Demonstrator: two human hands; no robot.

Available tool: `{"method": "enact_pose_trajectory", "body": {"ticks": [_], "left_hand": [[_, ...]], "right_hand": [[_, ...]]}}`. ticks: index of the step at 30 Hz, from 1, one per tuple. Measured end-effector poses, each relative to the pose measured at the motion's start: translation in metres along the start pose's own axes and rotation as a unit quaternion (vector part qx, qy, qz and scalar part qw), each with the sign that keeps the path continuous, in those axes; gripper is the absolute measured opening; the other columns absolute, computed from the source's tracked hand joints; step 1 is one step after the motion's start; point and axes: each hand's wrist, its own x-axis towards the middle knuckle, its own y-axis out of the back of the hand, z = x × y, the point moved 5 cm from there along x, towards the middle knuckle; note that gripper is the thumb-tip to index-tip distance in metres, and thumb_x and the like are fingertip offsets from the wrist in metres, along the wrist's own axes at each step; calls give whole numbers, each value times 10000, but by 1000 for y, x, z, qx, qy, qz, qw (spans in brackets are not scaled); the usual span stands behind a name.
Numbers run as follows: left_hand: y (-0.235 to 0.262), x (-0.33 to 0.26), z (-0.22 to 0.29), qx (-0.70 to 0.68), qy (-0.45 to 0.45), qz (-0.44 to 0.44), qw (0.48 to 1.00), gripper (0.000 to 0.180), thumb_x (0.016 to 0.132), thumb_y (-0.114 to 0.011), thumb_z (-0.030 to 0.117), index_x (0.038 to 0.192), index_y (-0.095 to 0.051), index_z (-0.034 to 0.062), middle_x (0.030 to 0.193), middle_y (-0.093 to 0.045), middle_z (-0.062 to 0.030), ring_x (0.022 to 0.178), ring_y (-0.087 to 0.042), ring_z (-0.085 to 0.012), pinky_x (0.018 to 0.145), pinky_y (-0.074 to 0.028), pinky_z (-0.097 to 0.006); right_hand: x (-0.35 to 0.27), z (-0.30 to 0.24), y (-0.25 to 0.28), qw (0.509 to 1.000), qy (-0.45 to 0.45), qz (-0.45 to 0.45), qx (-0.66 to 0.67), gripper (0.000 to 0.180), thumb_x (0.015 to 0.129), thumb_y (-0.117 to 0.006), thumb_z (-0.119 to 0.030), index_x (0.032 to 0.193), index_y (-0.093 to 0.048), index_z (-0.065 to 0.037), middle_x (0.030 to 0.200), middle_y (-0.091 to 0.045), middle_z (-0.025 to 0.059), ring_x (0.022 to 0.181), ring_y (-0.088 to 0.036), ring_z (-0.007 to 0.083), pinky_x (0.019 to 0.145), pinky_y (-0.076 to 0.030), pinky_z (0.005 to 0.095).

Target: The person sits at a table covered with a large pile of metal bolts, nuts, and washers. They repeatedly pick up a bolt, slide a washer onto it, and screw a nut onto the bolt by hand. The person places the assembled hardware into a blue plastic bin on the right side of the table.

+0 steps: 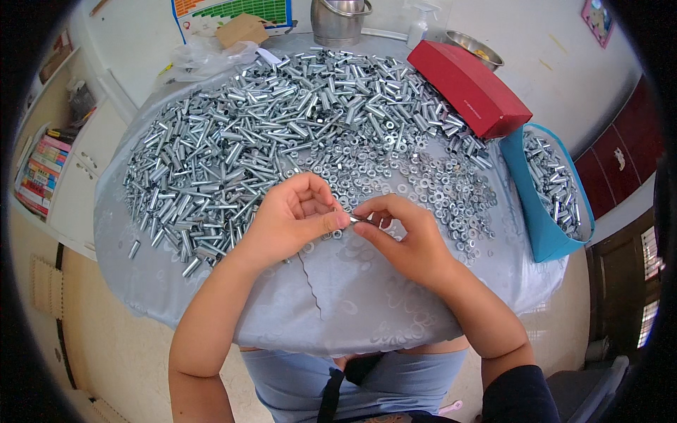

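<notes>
My left hand (293, 215) and my right hand (409, 240) meet over the near middle of the table. Between the fingertips of both is a small shiny metal piece (355, 219), mostly covered, so its exact kind is hidden. Left thumb and forefinger pinch its one end; right thumb and fingers grip the other. Just beyond them spreads a layer of loose nuts and washers (451, 190). A wide heap of silvery metal sleeves and bolts (204, 151) lies behind and to the left.
A grey patterned cloth (416, 317) covers the round table, with a thin dark wavy line (308, 282) on it. At right stand a red box (479, 92) and a teal bin (546, 236) holding metal parts. A metal pail (337, 27) and steel bowl (486, 49) are behind.
</notes>
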Motion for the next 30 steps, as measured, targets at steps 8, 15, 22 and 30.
{"method": "enact_pose_trajectory", "body": {"ticks": [8,15,22,30], "left_hand": [[-4,-3,0,-27,44,-25,998,211,744,-701,59,837,-515,23,778,-602,-60,728,-608,-117,663,-497,-227],[-16,-7,-6,36,109,-56,992,260,769,-688,124,939,-580,-41,750,-615,-76,659,-594,-120,617,-509,-260],[-25,-9,-3,-51,56,-23,997,249,900,-518,224,880,-561,-21,701,-522,-30,613,-505,-95,691,-514,-342],[-70,3,-10,-250,80,-4,965,496,929,-265,505,696,-414,93,620,-367,8,546,-389,-114,616,-407,-306]], "right_hand": [[-2,-1,0,989,40,48,135,231,744,-676,-33,956,-586,-27,862,-608,54,817,-579,142,689,-457,259],[-1,-6,1,940,-19,65,334,174,793,-631,-15,960,-580,-9,899,-617,54,816,-588,127,707,-477,254],[1,2,10,924,-105,52,363,141,828,-609,-77,934,-648,8,839,-625,58,723,-581,103,649,-462,223],[2,1,26,938,-48,107,325,147,841,-592,-85,936,-650,11,788,-590,56,689,-586,103,597,-462,211]]}}
